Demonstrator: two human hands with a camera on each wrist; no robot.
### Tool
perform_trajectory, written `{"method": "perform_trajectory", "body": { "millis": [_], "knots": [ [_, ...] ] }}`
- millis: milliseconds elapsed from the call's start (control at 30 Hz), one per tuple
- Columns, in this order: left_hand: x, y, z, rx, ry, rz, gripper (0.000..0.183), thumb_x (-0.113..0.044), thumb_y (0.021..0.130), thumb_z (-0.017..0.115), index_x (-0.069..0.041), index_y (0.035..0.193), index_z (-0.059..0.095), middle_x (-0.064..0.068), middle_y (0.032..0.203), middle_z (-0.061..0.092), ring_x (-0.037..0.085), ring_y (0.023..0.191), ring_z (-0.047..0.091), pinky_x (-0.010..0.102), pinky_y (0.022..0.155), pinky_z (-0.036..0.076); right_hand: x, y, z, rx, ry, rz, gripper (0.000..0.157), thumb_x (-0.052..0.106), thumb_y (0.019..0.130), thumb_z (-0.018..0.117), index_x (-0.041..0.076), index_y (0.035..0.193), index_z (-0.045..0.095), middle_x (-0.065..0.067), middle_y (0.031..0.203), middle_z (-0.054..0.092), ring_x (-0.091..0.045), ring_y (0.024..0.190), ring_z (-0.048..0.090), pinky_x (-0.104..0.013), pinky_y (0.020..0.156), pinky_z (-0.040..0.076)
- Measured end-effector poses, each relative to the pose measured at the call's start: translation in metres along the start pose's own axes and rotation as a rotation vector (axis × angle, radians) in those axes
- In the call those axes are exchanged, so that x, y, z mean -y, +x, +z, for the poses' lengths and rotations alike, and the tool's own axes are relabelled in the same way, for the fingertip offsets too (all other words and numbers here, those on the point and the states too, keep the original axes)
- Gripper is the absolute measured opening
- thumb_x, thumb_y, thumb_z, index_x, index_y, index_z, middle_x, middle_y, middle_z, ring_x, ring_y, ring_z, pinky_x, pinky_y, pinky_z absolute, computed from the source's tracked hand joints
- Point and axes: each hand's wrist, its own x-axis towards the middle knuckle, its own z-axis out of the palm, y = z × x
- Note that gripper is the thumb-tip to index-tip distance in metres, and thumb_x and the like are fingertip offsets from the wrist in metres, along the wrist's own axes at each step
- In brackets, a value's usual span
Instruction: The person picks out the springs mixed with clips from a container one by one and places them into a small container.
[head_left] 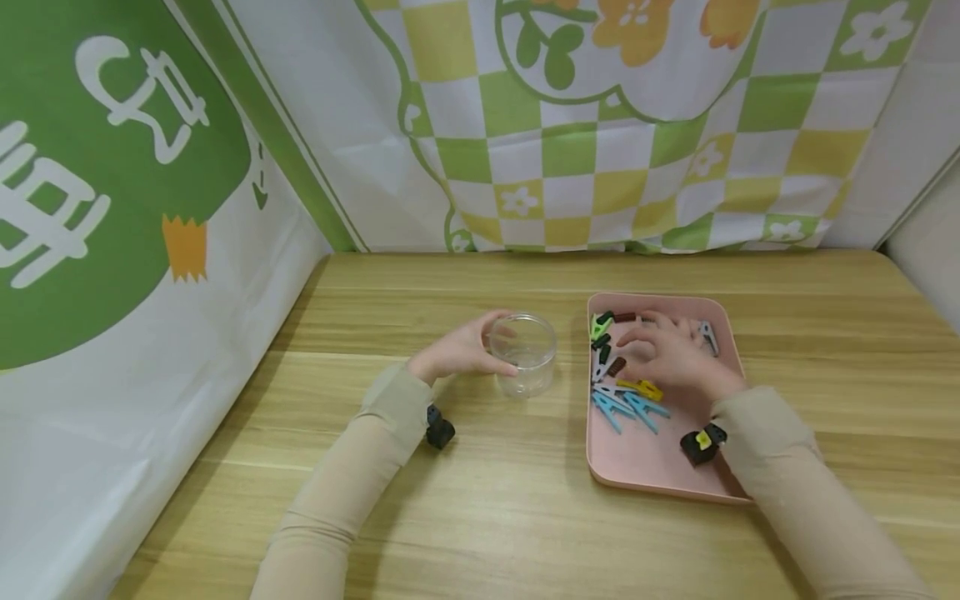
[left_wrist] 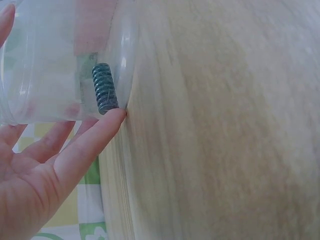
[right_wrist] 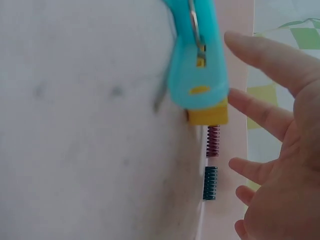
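Observation:
My left hand (head_left: 468,346) holds a clear round plastic container (head_left: 528,387) on the table, thumb on the near side and fingers round the far side. In the left wrist view a dark green coil spring (left_wrist: 105,87) lies inside it near the bottom. Over the pink tray (head_left: 645,467) my right hand (head_left: 671,354) hovers with spread fingers and nothing between them. Light blue clothes pegs (head_left: 641,410), a yellow peg (head_left: 647,389) and a brown spring (head_left: 617,367) lie below and left of it. A dark red spring (right_wrist: 213,141) and a green spring (right_wrist: 210,183) show in the right wrist view.
The tray stands right of the container with a low raised rim. A grey peg (head_left: 708,337) lies at its right side, a lime green peg (head_left: 600,327) at its far left corner. Printed cloth (head_left: 540,167) hangs behind the wooden table (head_left: 495,517).

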Motion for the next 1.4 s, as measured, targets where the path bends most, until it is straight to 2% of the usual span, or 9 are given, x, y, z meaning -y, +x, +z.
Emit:
{"method": "perform_trajectory", "body": {
  "millis": [367, 700, 967, 1400],
  "knots": [
    [-0.003, 0.001, -0.001, 0.004, -0.014, 0.002, 0.088, -0.007, 0.078, 0.077, -0.013, 0.148, 0.025, 0.021, 0.145, 0.038, 0.036, 0.121, 0.050, 0.029, 0.082, 0.049, 0.000, 0.004, 0.003, -0.015, -0.082, 0.026, 0.040, 0.039, 0.076, 0.076, 0.016, 0.108, 0.067, -0.031, 0.149, 0.023, -0.059, 0.133, 0.004, -0.073, 0.098, -0.001],
    [-0.001, 0.000, -0.001, -0.002, 0.019, 0.015, 0.087, -0.011, 0.077, 0.078, -0.015, 0.147, 0.026, 0.018, 0.143, 0.041, 0.033, 0.119, 0.051, 0.032, 0.084, 0.049, 0.000, 0.006, 0.008, -0.034, -0.097, 0.042, 0.049, 0.048, 0.071, 0.078, 0.015, 0.106, 0.068, -0.030, 0.149, 0.026, -0.057, 0.134, 0.005, -0.072, 0.098, 0.000],
    [-0.001, 0.000, -0.001, 0.005, 0.025, 0.026, 0.088, -0.010, 0.078, 0.077, -0.013, 0.149, 0.023, 0.018, 0.142, 0.041, 0.034, 0.118, 0.053, 0.034, 0.086, 0.050, -0.001, 0.006, 0.011, -0.068, -0.091, 0.019, 0.041, 0.040, 0.072, 0.080, 0.013, 0.102, 0.070, -0.029, 0.147, 0.029, -0.057, 0.134, 0.008, -0.073, 0.096, -0.002],
    [0.000, -0.001, 0.000, 0.001, 0.006, 0.010, 0.089, -0.009, 0.077, 0.077, -0.013, 0.148, 0.023, 0.019, 0.143, 0.039, 0.036, 0.119, 0.052, 0.031, 0.083, 0.050, -0.002, 0.008, 0.014, -0.096, -0.093, 0.022, 0.039, 0.043, 0.070, 0.080, 0.015, 0.097, 0.073, -0.027, 0.145, 0.036, -0.055, 0.133, 0.011, -0.071, 0.096, 0.002]
  ]
}}
